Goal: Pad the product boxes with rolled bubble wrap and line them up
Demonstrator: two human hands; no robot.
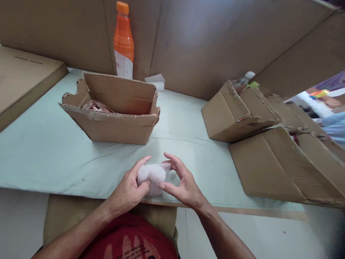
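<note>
Currently, the left hand (pixel 132 184) grasps a white package (pixel 155 178) close to the front edge of the table (pixel 184 114). The right hand (pixel 186 183) is half-spread at the right end of the package; whether it makes contact cannot be told. An open cardboard box (pixel 118 127) stands beyond the hands, to the left, with an orange bottle (pixel 124 39) behind it. Further boxes (pixel 273 163) are positioned at the right.
</note>
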